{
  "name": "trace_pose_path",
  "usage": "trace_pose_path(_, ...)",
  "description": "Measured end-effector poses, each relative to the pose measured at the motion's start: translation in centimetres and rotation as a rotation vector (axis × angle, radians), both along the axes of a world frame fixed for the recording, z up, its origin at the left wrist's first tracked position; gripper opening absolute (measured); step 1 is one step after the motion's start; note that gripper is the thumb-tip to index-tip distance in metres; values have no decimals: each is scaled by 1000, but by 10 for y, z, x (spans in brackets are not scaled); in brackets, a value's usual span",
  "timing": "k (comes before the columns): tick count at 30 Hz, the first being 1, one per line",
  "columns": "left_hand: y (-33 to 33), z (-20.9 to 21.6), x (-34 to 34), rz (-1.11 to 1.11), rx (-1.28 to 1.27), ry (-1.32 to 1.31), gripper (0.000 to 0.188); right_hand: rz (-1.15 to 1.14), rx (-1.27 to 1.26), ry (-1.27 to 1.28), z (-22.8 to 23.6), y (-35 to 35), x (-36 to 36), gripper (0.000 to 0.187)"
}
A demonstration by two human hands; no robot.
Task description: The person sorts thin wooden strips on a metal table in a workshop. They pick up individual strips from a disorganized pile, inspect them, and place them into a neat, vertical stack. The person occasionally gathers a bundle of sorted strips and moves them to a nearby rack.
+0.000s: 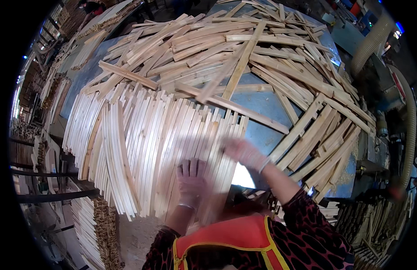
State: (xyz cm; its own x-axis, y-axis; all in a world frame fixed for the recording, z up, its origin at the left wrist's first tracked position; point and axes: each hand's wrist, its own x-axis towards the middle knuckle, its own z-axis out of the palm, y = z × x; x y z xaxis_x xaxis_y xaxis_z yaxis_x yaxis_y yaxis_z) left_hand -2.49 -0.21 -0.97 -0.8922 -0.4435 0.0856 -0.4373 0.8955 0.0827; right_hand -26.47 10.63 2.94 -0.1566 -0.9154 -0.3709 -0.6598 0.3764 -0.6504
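Observation:
A row of pale wooden strips (pixel 147 135) lies side by side in front of me, their ends pointing away. My left hand (pixel 191 177), in a pinkish glove, rests flat on the row with its fingers stretched out. To its right, my gloved right hand (pixel 245 152) is by the row's right-hand strips, its fingertips smeared by motion, so I cannot make out whether it grips one. Beyond the row, a blurred strip (pixel 217 81) slants over the loose pile. Another strip (pixel 235 108) lies crosswise just past the row's far ends.
A large jumbled pile of strips (pixel 204 45) covers the far part of the blue-grey table (pixel 258 112). More strips (pixel 307 135) lean at the right. Ribbed hoses (pixel 375 42) hang at the far right. Stacked strips (pixel 89 229) stand lower left; another person (pixel 91 8) is far left.

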Motion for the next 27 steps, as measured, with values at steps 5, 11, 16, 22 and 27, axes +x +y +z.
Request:
trace_pose_path(5, -4, -13, 1, -10, -91, 50, 58, -391, -92, 398, -42, -44, -139, 63)
trace_pose_path(11, -6, -2, -3, -18, -56, 36, 56, -222, 53, 288, -41, -98, -176, 64)
trace_pose_path(16, -2, -2, 5, 9, -55, 32, 59, -638, -290, 313, 10, -47, -183, 64)
trace_pose_path(22, 5, 27, 3, -18, 12, 11, 73, -1004, -408, -657, -24, 66, -49, 38)
trace_pose_path(27, -21, -3, 32, -117, 108, 38, 68, -784, -357, -380, -57, 72, 126, 57)
